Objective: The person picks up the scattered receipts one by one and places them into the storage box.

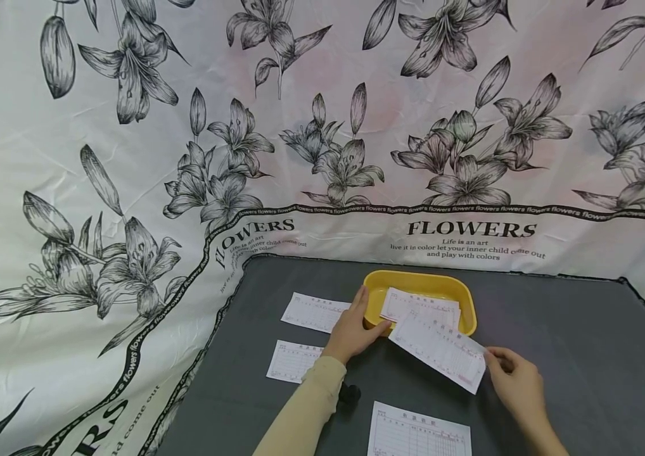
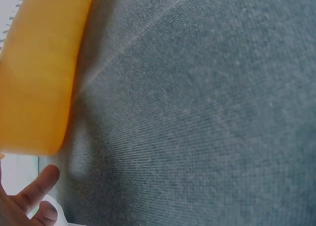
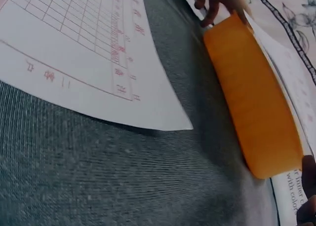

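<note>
A shallow yellow tray [image 1: 421,276] sits on the dark cloth, with printed paper forms [image 1: 422,304] lying in it. My left hand [image 1: 353,329] holds the tray's left end, thumb at the near corner and fingers along the side. My right hand [image 1: 516,380] pinches the right corner of a printed paper form [image 1: 442,351], whose far end overlaps the tray's near rim. In the left wrist view some fingers [image 2: 39,186] of the left hand show just by the tray's end [image 2: 34,88]. The right wrist view shows the tray wall [image 3: 256,97] with paper above it.
Two paper forms [image 1: 313,311] [image 1: 294,361] lie left of the tray, partly behind the left hand and sleeve. Another form [image 1: 419,434] lies at the near edge. A small black object [image 1: 349,394] is beside the left sleeve. Flower-printed cloth [image 1: 334,158] hangs behind.
</note>
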Demonstrator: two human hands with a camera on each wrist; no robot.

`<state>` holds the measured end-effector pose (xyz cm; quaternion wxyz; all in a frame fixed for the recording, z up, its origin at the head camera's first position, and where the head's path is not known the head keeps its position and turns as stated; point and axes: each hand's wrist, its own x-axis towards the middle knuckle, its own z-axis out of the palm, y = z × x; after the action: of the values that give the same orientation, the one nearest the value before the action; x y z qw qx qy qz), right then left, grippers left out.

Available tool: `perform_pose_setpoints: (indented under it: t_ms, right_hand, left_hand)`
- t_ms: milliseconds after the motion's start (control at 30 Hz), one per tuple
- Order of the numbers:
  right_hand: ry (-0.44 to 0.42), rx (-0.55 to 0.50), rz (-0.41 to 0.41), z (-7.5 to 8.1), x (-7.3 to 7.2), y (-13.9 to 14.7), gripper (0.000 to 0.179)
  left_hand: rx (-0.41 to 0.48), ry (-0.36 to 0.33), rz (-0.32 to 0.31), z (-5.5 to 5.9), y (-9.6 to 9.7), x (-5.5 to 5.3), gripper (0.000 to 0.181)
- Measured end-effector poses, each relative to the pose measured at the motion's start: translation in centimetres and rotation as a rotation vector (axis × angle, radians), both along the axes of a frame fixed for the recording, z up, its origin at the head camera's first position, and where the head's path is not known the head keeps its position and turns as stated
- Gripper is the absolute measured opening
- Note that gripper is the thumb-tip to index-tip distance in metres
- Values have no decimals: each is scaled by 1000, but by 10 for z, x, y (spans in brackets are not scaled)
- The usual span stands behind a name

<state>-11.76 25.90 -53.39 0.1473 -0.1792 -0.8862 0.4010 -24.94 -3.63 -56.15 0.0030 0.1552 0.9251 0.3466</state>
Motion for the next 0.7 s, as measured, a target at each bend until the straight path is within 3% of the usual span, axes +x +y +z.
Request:
perform_pose_setpoints:
  t_ms: [300, 700]
  right_hand:
    - [86, -44, -116, -5, -14, -2, 29]
    - [111, -44, -107, 8, -43, -8, 31]
  left_hand:
    - [-20, -24, 1, 0, -1, 1, 101]
    - [-19, -24, 10, 2, 1, 0, 101]
